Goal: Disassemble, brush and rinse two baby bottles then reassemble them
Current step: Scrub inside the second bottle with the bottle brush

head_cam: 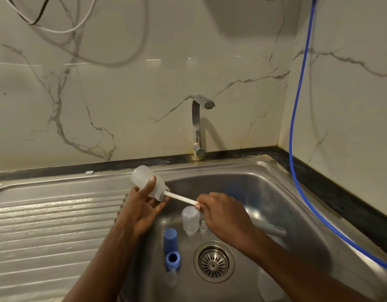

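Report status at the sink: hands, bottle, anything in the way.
Left hand grips bottle over the sink. Right hand holds brush handle, head inside bottle. Tap dry. Second bottle and blue parts lie in basin; nothing blocking.

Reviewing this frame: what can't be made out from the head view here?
- Brush head: hidden inside the bottle held by the left hand; only the white handle shows.
- Grey object: partly behind the right hand.
- Clear item at the bottom: blurred, unidentifiable.
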Demonstrator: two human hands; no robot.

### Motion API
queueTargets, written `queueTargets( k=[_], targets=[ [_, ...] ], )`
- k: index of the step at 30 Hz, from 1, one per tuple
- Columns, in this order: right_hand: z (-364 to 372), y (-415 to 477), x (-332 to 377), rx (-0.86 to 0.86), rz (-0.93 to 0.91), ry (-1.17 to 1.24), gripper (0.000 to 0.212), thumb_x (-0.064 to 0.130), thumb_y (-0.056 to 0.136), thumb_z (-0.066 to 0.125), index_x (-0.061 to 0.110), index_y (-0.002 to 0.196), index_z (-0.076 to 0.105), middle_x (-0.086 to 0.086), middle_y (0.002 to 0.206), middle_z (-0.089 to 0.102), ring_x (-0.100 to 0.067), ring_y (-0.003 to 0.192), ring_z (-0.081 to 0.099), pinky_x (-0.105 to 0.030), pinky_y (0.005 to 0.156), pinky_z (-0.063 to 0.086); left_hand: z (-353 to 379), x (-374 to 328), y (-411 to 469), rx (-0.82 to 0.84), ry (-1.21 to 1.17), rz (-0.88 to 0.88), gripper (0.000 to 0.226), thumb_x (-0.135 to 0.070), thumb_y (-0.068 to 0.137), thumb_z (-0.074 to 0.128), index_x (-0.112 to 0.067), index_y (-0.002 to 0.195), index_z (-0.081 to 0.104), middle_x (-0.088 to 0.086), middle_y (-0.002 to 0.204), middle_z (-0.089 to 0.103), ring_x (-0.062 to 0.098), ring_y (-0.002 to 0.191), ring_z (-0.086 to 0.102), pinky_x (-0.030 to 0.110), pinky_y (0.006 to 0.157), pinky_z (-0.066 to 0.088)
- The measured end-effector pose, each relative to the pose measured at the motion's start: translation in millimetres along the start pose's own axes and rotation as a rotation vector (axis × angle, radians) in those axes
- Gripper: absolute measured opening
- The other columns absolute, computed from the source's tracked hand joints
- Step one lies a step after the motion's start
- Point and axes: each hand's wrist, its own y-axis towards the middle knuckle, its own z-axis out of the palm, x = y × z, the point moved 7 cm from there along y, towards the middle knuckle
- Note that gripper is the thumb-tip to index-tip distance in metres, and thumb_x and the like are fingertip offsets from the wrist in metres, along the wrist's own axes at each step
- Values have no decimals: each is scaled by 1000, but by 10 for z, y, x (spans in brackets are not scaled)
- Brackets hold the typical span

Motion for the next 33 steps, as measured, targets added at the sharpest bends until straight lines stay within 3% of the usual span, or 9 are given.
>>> queueTargets(
  k=[4, 8, 10, 16, 21, 23, 25, 29, 33],
  targets=[
    [47, -3, 77, 60, -9, 29, 24, 31, 101, 40, 23, 96, 62, 1, 87, 62, -24, 79, 60, -29, 62, 34, -22, -44, 23, -1, -105, 36, 50, -17, 93, 58, -8, 139, 39, 23, 136, 50, 35, 111, 63, 40, 73, 62],
    [320, -80, 52, 454, 240, 843, 32, 30, 102, 44, 15, 88, 68, 2, 61, 51, -10, 46, 42, -20, 41, 32, -32, -157, 42, 92, -254, 48, 52, -21, 97, 50, -5, 145, 35, 25, 141, 47, 37, 114, 64, 46, 82, 59],
    [337, -158, 36, 530, 276, 985, 33, 32, 103, 44, 11, 91, 67, 2, 60, 51, -5, 43, 36, -16, 38, 27, -29, -143, 19, 140, -277, 8, 60, -25, 92, 55, -4, 145, 36, 26, 141, 50, 38, 116, 62, 50, 90, 55],
    [133, -17, -46, 103, 23, 435, 10, 32, 90, 64, 22, 91, 65, 12, 66, 58, -4, 64, 56, -21, 61, 44, -51, -56, 29, 108, -160, -31, 58, -27, 84, 61, -9, 137, 46, 18, 129, 61, 34, 120, 60, 55, 101, 47],
    [67, 4, 8, 74, -56, 122, 17, 38, 94, 52, 28, 100, 63, 6, 85, 64, -14, 80, 58, -32, 68, 44, -74, -56, 16, -18, -133, -7, 60, -28, 77, 71, -10, 131, 49, 18, 124, 58, 30, 107, 63, 39, 69, 62],
    [102, -6, 54, 137, -48, 190, 19, 35, 95, 53, 25, 101, 67, 2, 83, 66, -16, 75, 59, -34, 66, 46, -105, -62, 23, -31, -149, 5, 57, -20, 78, 70, -8, 130, 49, 19, 124, 56, 30, 108, 62, 36, 64, 62],
    [211, -9, 82, 294, 40, 508, 19, 27, 96, 54, 18, 98, 71, 0, 75, 66, -10, 55, 54, -32, 53, 48, -76, -117, 12, 12, -146, 26, 38, -18, 84, 64, -8, 119, 52, 18, 116, 57, 29, 102, 61, 36, 63, 62],
    [278, -141, 105, 617, 275, 1091, 26, 24, 104, 44, 12, 103, 67, 2, 61, 48, -3, 39, 31, -15, 35, 22, 43, -185, -61, 176, -223, 8, 38, -24, 90, 54, -8, 124, 50, 17, 112, 59, 30, 104, 63, 41, 82, 59],
    [216, -127, 56, 474, 234, 897, 20, 33, 99, 52, 17, 106, 63, 2, 63, 61, -7, 40, 44, -18, 35, 31, 102, -88, -78, 192, -161, -3, 50, -22, 82, 56, -10, 130, 47, 20, 116, 60, 33, 107, 63, 47, 80, 60]
  ],
)
